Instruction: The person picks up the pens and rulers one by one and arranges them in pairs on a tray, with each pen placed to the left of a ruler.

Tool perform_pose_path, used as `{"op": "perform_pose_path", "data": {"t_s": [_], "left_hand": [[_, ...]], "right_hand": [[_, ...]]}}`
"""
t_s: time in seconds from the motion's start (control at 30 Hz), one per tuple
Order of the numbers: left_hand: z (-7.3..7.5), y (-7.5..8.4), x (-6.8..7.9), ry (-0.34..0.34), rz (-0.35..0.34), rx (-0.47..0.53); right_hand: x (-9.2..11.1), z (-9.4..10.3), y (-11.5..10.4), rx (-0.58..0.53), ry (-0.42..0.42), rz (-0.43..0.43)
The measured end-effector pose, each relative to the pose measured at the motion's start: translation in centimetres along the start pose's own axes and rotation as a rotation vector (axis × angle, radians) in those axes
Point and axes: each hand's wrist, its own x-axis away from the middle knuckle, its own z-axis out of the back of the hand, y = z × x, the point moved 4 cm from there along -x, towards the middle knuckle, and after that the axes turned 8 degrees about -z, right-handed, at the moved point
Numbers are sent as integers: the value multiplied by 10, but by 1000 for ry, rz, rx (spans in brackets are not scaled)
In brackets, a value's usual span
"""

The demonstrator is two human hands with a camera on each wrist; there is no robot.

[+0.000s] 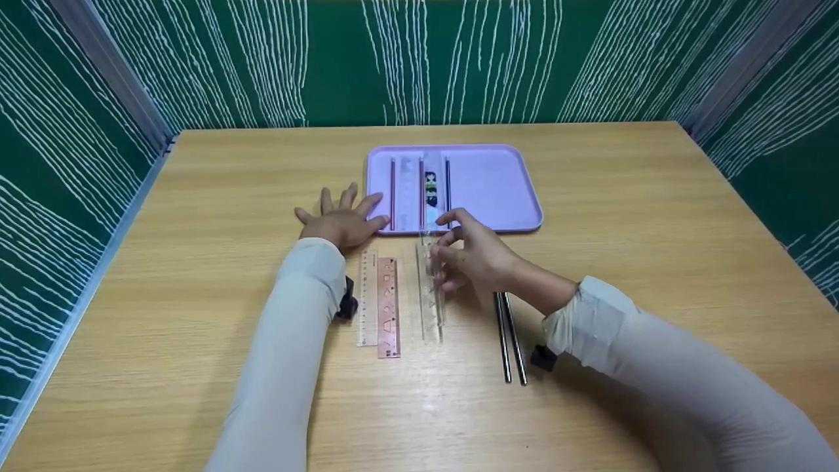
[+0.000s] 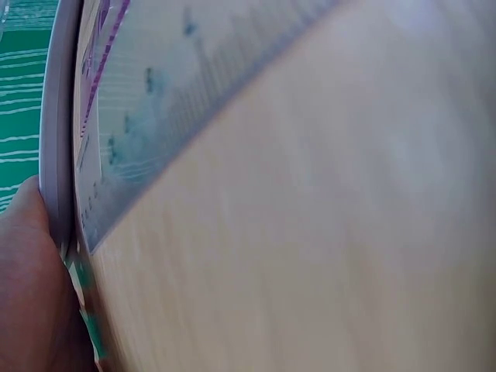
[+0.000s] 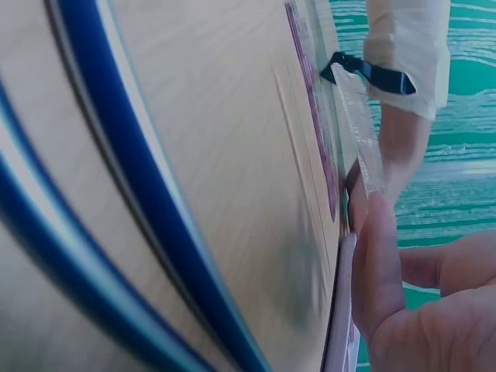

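Observation:
In the head view my left hand (image 1: pixel 342 224), fingers spread, rests at the near left corner of a lilac tray (image 1: pixel 495 187). My right hand (image 1: pixel 477 257) pinches a clear ruler (image 1: pixel 427 285) between thumb and fingers, just in front of the tray. The right wrist view shows that ruler (image 3: pixel 361 128) tilted up off the tabletop, its upper end at the fingertips. Between my forearms, a pink ruler with cut-out shapes (image 1: pixel 389 308) and another clear ruler (image 1: pixel 367 298) lie side by side on the table.
Inside the tray are two red pencils (image 1: pixel 393 193), a dark pencil (image 1: pixel 448 187) and a small black patterned item (image 1: pixel 430 189). Two dark, shiny sticks (image 1: pixel 510 341) lie on the table beside my right forearm. Green panels with white lines (image 1: pixel 341 65) enclose the wooden table.

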Motion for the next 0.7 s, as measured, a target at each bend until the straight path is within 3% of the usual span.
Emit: {"op": "perform_pose_path", "data": {"t_s": [0.2, 0.4, 0.7], "left_hand": [[-2, -2, -4, -4, 4, -18], [0, -1, 1, 12, -15, -4], [2, 2, 5, 17, -27, -2]], "right_hand": [[-6, 15, 0, -31, 42, -2], [-13, 33, -3, -9, 107, -4], [-26, 65, -6, -36, 194, -76]]}}
